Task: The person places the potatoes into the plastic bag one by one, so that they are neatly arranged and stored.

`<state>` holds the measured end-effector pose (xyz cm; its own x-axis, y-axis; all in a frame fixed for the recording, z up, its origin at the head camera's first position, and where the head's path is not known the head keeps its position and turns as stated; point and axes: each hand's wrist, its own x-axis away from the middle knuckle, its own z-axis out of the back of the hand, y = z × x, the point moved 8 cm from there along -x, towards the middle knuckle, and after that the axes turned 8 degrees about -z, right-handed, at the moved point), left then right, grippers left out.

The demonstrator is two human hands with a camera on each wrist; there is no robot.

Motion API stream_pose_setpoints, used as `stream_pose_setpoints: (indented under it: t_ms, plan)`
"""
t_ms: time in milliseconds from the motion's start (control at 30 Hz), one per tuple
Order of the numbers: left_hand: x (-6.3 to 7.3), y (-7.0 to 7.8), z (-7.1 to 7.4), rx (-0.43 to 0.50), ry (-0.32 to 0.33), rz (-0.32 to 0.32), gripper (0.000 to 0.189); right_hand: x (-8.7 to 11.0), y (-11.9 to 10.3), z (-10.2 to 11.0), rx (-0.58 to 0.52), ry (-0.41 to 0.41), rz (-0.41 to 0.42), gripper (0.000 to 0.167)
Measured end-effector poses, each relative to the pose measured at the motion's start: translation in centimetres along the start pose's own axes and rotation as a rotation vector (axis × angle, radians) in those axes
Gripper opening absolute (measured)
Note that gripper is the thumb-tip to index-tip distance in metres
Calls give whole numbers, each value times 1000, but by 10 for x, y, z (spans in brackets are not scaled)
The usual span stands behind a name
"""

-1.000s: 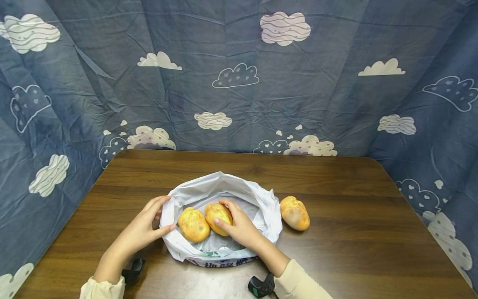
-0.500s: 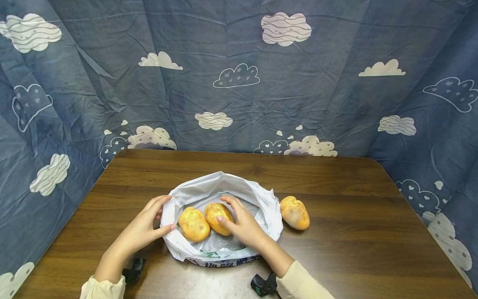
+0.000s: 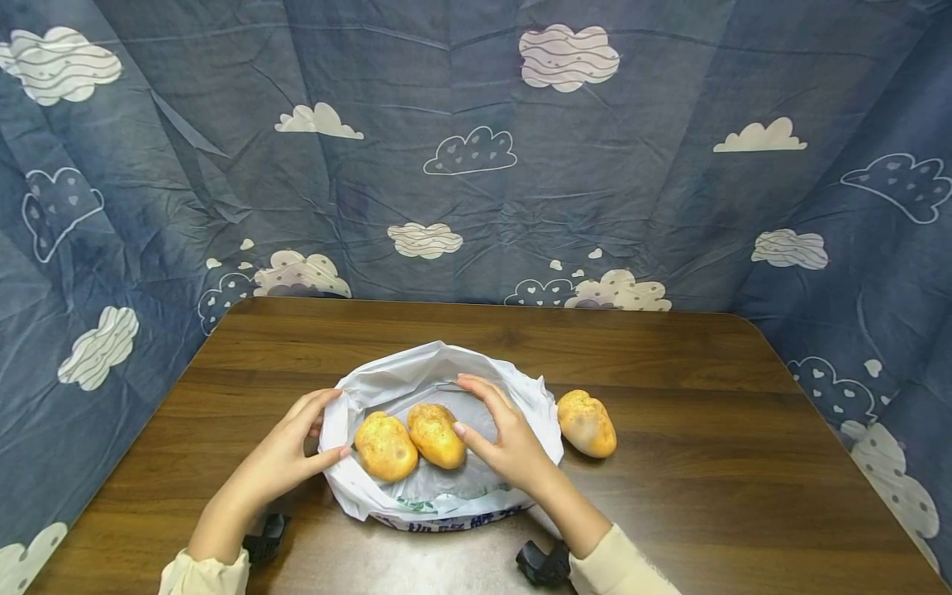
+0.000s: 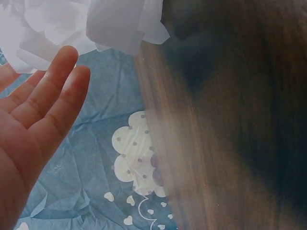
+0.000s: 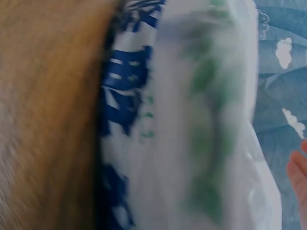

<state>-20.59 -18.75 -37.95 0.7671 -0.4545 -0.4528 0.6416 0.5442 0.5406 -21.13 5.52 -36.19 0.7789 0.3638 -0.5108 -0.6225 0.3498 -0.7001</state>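
Note:
A white plastic bag (image 3: 439, 368) lies with its mouth spread wide at the middle of the brown table (image 3: 669, 372). Two yellow-brown potatoes (image 3: 385, 446) (image 3: 436, 435) lie side by side inside it. A third potato (image 3: 587, 423) rests on the table just right of the bag. My left hand (image 3: 293, 446) braces the bag's left rim between its spread thumb and straight fingers; in the left wrist view the fingers (image 4: 45, 91) are straight, just below the bag (image 4: 96, 24). My right hand (image 3: 497, 426) hovers open over the bag's right half, beside the second potato and holding nothing.
Blue cloth with cloud prints (image 3: 476, 165) walls in the table on the back and both sides. The right wrist view is blurred: the bag's blue and green print (image 5: 206, 143) fills it, with table wood (image 5: 48, 120) at the left.
My right hand has let go of the second potato and drawn back to the right, fingers spread. That potato stays in the bag. The left hand has not moved.

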Motion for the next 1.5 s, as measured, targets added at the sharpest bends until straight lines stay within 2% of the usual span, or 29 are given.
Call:
stream_pose_setpoints:
  t_ms: [267, 400, 533, 667, 833, 933, 1167, 1500]
  plan:
    - [0, 0, 1, -5, -5, 5, 68, -2, -35, 39, -54, 98, 53, 50]
    - [0, 1, 1, -2, -5, 9, 68, 1, -37, 56, -76, 165, 90, 49]
    - [1, 0, 1, 0, -5, 9, 68, 6, -30, 69, -57, 218, 102, 49]
    - [1, 1, 1, 0, -1, 4, 68, 12, -18, 79, -31, 241, 79, 49]
    - [2, 0, 1, 3, -2, 7, 68, 21, 10, 87, 14, 276, 67, 50]
    - [1, 0, 1, 3, -2, 7, 68, 27, 26, 91, 36, 286, 33, 50]
    - [1, 1, 0, 0, -3, 1, 68, 32, 9, 104, 80, 274, -59, 49]
    - [0, 1, -1, 1, 6, -10, 68, 47, 28, 119, 131, 255, -132, 47]
